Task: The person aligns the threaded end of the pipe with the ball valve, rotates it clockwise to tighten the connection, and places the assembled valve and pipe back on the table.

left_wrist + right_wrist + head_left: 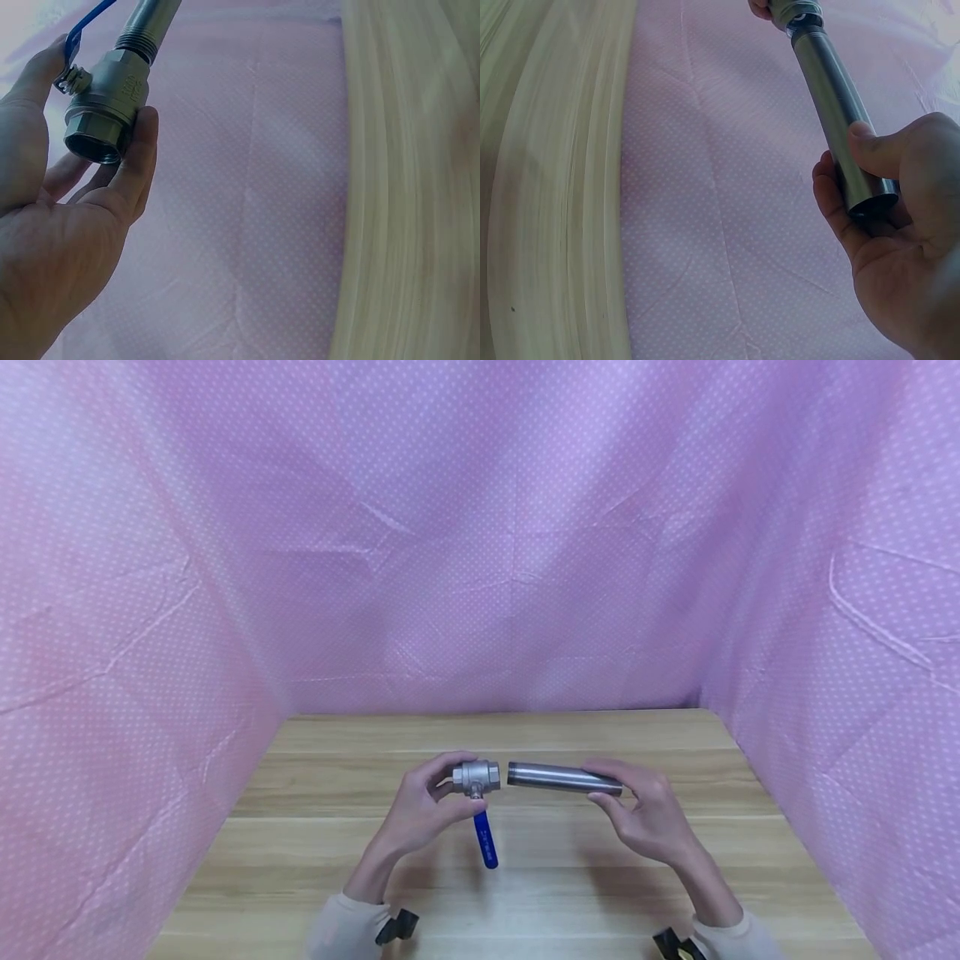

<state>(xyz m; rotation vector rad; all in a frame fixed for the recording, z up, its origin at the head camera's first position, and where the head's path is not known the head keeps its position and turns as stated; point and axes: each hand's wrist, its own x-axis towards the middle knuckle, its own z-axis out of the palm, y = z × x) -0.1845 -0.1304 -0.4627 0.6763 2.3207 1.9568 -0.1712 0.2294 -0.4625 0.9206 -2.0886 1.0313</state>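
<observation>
My left hand [420,810] holds a silvery ball valve [476,777] above the table, fingers behind the body and thumb by the stem. The valve's blue lever handle [486,839] points down toward me. In the left wrist view an open threaded port of the valve [97,139] faces the camera. My right hand [652,814] grips a steel pipe [555,777] near its right end, thumb in front and fingers behind. The pipe's threaded left end [139,41] faces the valve's right port, with a small gap between them in the head view.
Under both hands lies a wood-grain tabletop [525,893]. Pink dotted cloth [480,568] hangs behind it and along both sides. Black straps [397,927] are at the wrists, beside the light sleeves [345,927].
</observation>
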